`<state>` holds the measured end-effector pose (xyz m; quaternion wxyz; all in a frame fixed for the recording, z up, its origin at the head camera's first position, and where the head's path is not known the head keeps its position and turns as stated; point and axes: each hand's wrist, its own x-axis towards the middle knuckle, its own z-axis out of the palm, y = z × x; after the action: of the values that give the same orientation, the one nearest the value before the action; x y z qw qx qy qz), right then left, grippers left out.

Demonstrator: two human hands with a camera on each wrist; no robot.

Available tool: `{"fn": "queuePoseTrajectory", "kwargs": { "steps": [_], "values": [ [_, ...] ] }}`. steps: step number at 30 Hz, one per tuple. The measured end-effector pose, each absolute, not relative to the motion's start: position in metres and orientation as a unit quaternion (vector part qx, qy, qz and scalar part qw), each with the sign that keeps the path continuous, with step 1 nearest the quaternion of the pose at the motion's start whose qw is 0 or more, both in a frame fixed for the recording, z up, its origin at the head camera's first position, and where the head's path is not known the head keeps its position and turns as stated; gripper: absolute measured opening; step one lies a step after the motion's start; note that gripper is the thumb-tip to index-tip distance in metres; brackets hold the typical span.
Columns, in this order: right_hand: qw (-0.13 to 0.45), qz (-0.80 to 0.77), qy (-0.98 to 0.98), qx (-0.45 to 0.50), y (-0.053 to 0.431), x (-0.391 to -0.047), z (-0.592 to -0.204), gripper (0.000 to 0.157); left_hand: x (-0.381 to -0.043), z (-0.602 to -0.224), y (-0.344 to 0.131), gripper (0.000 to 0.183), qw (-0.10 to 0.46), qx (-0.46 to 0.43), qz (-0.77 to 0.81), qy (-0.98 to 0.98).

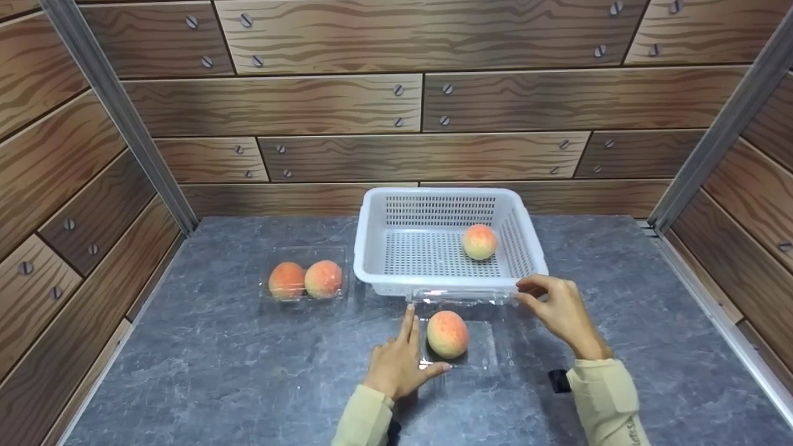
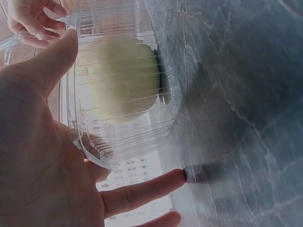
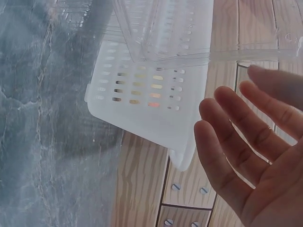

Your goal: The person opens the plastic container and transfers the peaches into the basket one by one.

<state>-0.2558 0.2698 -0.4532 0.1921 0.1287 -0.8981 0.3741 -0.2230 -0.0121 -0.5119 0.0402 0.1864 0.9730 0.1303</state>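
Observation:
A clear plastic clamshell box (image 1: 480,347) stands on the table with its lid (image 1: 461,297) raised against the basket's front. One peach (image 1: 447,334) sits in the left half of the box, and it shows pale through the ribbed wall in the left wrist view. My left hand (image 1: 396,365) is at the box's left side, thumb on its near rim and fingers stretched forward along it. Beside the lid's right end is my right hand (image 1: 560,306), its fingers slightly bent; in the right wrist view no plastic shows between those fingers (image 3: 236,113).
A white perforated basket (image 1: 365,235) at the back holds one peach (image 1: 480,241). To its left lies a closed clear box (image 1: 303,251) with two peaches (image 1: 323,279). Wood-patterned walls (image 1: 347,105) enclose the grey table (image 1: 204,371) at the back and both sides.

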Motion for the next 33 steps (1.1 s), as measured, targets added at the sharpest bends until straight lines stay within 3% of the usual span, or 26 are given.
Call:
{"fn": "queuePoseTrajectory", "kwargs": {
  "steps": [10,24,33],
  "values": [
    [0.213,0.359,-0.902,0.108,0.266,-0.249,-0.463,0.012,-0.223,-0.513,-0.011,0.105,0.034,0.189,0.14,0.971],
    [0.184,0.378,-0.903,0.09,0.259,-0.245,-0.47,0.007,-0.223,-0.512,-0.011,0.105,0.043,0.184,0.141,0.972],
    [0.158,0.399,-0.899,0.085,0.251,-0.243,-0.475,0.018,-0.222,-0.513,-0.011,0.105,0.044,0.186,0.148,0.97]
  ]
}}
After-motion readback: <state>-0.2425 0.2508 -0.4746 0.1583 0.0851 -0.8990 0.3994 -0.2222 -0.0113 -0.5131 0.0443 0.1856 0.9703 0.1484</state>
